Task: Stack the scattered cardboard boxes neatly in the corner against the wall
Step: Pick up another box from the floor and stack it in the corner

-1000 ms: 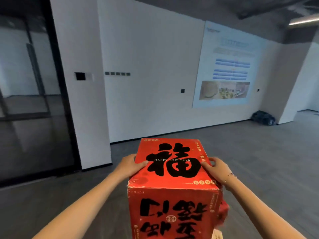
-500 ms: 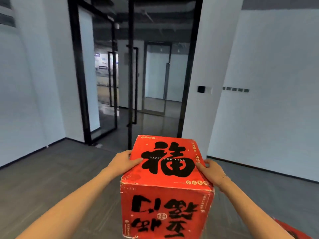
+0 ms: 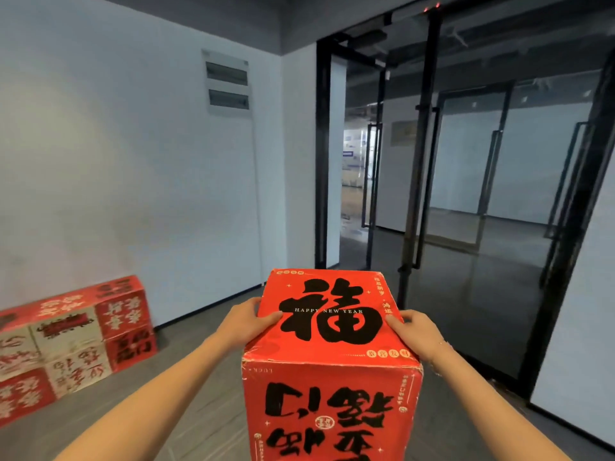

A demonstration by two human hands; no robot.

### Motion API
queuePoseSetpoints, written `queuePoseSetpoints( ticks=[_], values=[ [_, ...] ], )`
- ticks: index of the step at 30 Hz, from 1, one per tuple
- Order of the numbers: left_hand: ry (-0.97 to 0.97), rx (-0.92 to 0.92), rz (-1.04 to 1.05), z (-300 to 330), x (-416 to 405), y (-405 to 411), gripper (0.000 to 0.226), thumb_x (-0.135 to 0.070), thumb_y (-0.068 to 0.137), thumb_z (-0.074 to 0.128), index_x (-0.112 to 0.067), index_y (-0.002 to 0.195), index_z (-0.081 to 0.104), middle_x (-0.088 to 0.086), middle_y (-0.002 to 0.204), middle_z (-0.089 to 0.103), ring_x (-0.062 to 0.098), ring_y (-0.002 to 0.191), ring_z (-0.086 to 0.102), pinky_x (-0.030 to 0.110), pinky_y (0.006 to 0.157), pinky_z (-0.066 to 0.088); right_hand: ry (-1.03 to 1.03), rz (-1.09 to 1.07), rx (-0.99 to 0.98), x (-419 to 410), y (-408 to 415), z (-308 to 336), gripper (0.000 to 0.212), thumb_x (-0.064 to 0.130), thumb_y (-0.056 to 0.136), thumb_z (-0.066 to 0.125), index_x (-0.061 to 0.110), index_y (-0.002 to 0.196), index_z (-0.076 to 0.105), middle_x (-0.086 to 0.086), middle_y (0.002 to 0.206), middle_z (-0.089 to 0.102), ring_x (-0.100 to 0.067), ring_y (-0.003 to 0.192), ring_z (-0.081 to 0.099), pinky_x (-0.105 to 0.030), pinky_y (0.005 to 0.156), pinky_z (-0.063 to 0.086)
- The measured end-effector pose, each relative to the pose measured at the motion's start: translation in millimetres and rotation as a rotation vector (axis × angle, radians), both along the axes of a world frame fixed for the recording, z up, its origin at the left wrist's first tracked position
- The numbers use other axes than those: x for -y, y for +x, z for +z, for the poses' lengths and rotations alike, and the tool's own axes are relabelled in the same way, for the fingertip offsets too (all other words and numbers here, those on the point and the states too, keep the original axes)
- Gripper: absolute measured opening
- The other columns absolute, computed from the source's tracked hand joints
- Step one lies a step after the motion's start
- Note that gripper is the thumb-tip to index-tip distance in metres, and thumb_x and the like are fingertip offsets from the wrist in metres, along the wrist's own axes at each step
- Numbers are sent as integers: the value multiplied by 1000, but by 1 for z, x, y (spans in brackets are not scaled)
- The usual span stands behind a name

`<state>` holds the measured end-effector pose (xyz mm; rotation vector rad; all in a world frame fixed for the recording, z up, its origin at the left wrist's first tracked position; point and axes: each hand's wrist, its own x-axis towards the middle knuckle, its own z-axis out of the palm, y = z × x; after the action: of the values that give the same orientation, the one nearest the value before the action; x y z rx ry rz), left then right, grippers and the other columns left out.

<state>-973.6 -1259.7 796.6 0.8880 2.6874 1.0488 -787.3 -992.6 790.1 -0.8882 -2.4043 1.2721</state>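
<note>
Two hands carry my red box [image 3: 327,331] at lower centre of the frame: my left hand [image 3: 244,324] grips its left top edge, my right hand [image 3: 416,334] its right. Stacked boxes [image 3: 71,341] stand against the wall [image 3: 126,168] at lower left.

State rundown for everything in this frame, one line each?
red box: off the floor, upright, held from both sides
left hand: grips the box's left top edge
right hand: grips the box's right top edge
stacked boxes: on the floor against the wall, red and beige, in tiers
glass doors: left gap looks open; the rest looks closed
</note>
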Motion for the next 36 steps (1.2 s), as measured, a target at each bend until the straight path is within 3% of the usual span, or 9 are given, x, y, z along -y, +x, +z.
queuePoseSetpoints(
  ticks=[2,6,9,11,15,21,29,32,36],
  values=[
    [-4,-4,56,0,24,-29,61,-63,80,59,-26,129,53,-7,121,64,12,101,63,28,86,50,2,51,1,14,-44,-2,40,44,91,51,15,118,54,0,94,66,-15,82,66,-31,76,54],
    [28,15,175,0,60,-77,53,-49,85,63,-20,128,55,0,121,65,18,105,64,32,90,51,0,175,5,40,-122,0,29,41,93,49,18,110,51,6,82,61,-8,71,61,-20,62,48],
    [10,19,254,-3,82,-113,54,-46,87,62,-16,130,54,2,122,64,20,106,63,27,86,49,-34,247,16,53,-180,0,37,42,92,51,17,119,51,-2,96,67,-15,82,67,-29,73,54],
    [-5,29,300,-7,95,-141,52,-48,87,61,-16,128,55,2,118,66,18,101,65,26,82,50,-42,289,21,60,-222,-2,46,43,91,52,14,126,48,-7,107,66,-18,89,67,-28,73,54],
    [-10,35,410,-17,122,-197,59,-56,83,61,-17,127,55,-1,119,66,16,99,65,29,87,51,-19,409,14,74,-306,-4,48,43,91,53,12,127,49,-7,107,66,-18,87,67,-30,75,54],
    [58,38,559,-28,160,-258,48,-49,87,60,-20,126,57,-1,117,67,15,97,65,30,84,52,-13,576,-3,108,-428,-8,44,40,91,55,10,123,52,-6,102,67,-20,89,67,-29,73,53],
    [136,23,878,-49,243,-325,50,-46,86,63,-20,128,55,-3,122,63,17,108,60,24,80,42,-57,760,9,203,-570,-28,38,40,89,57,13,116,57,-5,98,69,-19,82,69,-38,78,57],
    [188,59,984,-55,287,-359,49,-50,81,66,-21,120,60,-2,116,67,18,102,63,29,82,48,-53,811,10,249,-622,-32,36,38,90,56,11,114,57,-9,99,69,-23,85,69,-42,82,56],
    [224,76,1028,-59,346,-414,45,-46,82,67,-21,118,61,0,109,68,15,90,61,26,74,43,-67,864,15,312,-693,-41,43,40,90,56,11,121,52,-12,102,69,-24,86,69,-38,78,57]
  ],
)
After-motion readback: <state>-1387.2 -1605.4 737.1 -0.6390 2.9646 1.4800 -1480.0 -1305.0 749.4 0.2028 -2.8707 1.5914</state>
